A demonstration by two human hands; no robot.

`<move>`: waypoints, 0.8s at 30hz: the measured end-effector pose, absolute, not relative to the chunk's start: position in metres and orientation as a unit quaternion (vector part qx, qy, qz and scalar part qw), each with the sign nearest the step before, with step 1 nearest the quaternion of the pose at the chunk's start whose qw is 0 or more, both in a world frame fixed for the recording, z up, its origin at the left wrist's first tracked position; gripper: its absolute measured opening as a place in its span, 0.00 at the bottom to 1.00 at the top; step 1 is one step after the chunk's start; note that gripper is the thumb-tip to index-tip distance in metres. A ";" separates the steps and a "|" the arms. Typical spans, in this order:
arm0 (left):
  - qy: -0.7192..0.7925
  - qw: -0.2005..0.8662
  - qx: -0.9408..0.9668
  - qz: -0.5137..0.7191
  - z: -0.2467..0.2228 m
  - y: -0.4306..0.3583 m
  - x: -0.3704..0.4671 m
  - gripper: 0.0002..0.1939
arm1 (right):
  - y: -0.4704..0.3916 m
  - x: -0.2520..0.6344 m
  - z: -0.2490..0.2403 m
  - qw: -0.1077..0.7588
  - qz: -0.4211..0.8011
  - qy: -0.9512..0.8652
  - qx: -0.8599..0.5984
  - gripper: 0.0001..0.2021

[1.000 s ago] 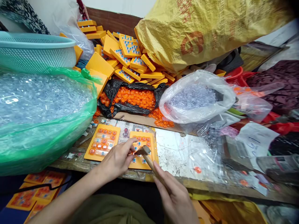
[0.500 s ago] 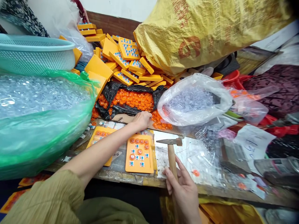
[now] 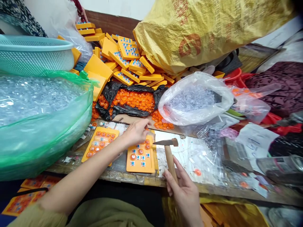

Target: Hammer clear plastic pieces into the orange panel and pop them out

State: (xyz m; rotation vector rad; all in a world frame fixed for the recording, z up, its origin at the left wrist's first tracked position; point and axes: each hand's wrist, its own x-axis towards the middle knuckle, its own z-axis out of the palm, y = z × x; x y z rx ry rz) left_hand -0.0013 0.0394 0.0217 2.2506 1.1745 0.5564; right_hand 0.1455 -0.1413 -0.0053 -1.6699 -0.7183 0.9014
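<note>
My left hand [image 3: 136, 132] is closed in a pinch over the top of an orange panel [image 3: 140, 167], with a bit of an orange ring-shaped cap showing at the fingertips. That panel lies flat and carries several orange caps and small blue-and-white pieces; my hand hides its upper left part. Beside it, partly behind my forearm, lies a second orange panel [image 3: 88, 147] with rows of orange caps. My right hand [image 3: 183, 192] is wrapped round the wooden handle of a hammer [image 3: 169, 154], its metal head raised just right of the nearer panel.
Behind the panels, a black bag [image 3: 107, 102] holds orange caps [image 3: 133, 100], with loose caps [image 3: 163, 123] spilled beside it. Bags of clear plastic pieces stand left [image 3: 35, 94] and right [image 3: 193, 99]. Orange panels [image 3: 127, 50] are heaped at the back under a yellow sack [image 3: 213, 31].
My left hand has come back from the loose caps to the top of the nearer panel. My right hand and the hammer have shifted slightly left.
</note>
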 end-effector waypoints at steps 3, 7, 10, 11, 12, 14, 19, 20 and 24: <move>0.396 0.283 0.833 0.263 0.028 -0.009 -0.031 0.14 | -0.151 0.150 -0.006 0.485 0.322 -0.390 -0.714 0.24; 0.401 0.281 0.839 0.238 0.018 -0.048 -0.050 0.13 | -0.160 0.152 0.001 0.439 0.279 -0.521 -0.677 0.18; 0.415 0.276 0.824 0.268 0.006 -0.054 -0.048 0.14 | -0.162 0.146 0.008 0.482 0.216 -0.555 -0.643 0.20; 0.417 0.279 0.818 0.282 0.003 -0.054 -0.047 0.15 | -0.162 0.144 0.010 0.493 0.192 -0.568 -0.630 0.22; 0.418 0.281 0.812 0.295 0.000 -0.054 -0.046 0.16 | -0.162 0.143 0.011 0.491 0.174 -0.589 -0.618 0.25; 0.421 0.287 0.803 0.309 -0.003 -0.053 -0.045 0.17 | -0.160 0.142 0.012 0.448 0.166 -0.646 -0.595 0.27; 0.431 0.318 0.778 0.328 -0.006 -0.054 -0.047 0.20 | -0.156 0.147 0.013 0.365 0.175 -0.697 -0.592 0.26; 0.436 0.326 0.770 0.333 -0.007 -0.054 -0.047 0.20 | -0.156 0.147 0.014 0.376 0.165 -0.690 -0.595 0.27; 0.445 0.345 0.763 0.317 -0.006 -0.050 -0.046 0.19 | -0.155 0.149 0.014 0.404 0.148 -0.690 -0.583 0.29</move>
